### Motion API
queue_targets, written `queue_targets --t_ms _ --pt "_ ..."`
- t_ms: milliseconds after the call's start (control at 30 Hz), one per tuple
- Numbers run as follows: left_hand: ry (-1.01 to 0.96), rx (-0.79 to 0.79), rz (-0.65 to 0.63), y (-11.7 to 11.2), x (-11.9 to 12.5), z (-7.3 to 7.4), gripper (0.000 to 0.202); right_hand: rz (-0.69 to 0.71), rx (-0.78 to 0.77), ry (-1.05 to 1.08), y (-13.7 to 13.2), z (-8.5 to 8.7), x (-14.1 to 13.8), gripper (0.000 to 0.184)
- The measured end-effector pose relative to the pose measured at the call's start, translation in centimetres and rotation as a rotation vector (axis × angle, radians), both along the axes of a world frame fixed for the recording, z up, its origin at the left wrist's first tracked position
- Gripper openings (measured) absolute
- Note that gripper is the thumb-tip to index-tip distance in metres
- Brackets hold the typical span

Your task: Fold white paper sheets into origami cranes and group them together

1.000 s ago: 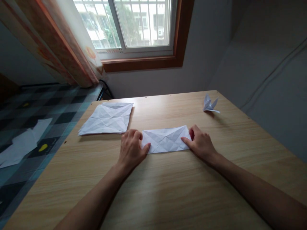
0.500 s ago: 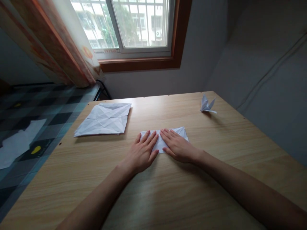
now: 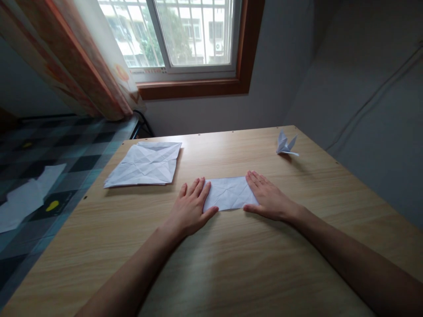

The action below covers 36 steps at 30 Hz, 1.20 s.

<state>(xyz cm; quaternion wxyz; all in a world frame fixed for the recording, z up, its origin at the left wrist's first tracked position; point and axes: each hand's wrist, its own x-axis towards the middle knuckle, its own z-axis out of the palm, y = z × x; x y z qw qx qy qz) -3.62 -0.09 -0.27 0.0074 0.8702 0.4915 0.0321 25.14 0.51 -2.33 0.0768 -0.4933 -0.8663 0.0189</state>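
Note:
A white creased paper folded into a long rectangle [image 3: 228,193] lies flat in the middle of the wooden table [image 3: 231,264]. My left hand [image 3: 191,208] rests flat on the paper's left end, fingers stretched out. My right hand [image 3: 268,197] lies flat on its right end, fingers together and straight. Neither hand grips anything; both palms press down on the paper.
A larger creased white sheet [image 3: 144,164] lies at the table's far left. A small folded paper crane [image 3: 285,145] stands at the far right corner. Beyond the left edge is a checked bed cover [image 3: 42,163] with loose white paper [image 3: 24,198]. A window and curtain are behind.
Half a second ago both hands lay side by side on the middle of the paper; they have slid apart to its two ends. A second ago the fingers were curled at the ends.

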Motion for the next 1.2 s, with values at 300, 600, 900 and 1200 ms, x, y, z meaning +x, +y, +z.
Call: queue_targets --t_ms 300,600,900,1200 --pt "-0.026 0.024 -0.049 0.6 -1.1 -0.1 0.059 0.379 0.234 0.100 -1.2 2.1 -0.4 0.035" --pt "-0.260 0.253 -0.317 -0.9 1.1 0.7 0.037 0.404 0.289 0.096 -2.7 2.2 -2.6 0.025" --pt "-0.242 0.236 -0.463 -1.4 1.9 0.5 0.026 0.553 0.314 0.297 -3.2 1.6 -3.9 0.031" --pt "-0.348 0.199 -0.361 -1.1 1.5 0.1 0.022 0.163 0.148 0.504 -2.4 1.3 -3.0 0.030"
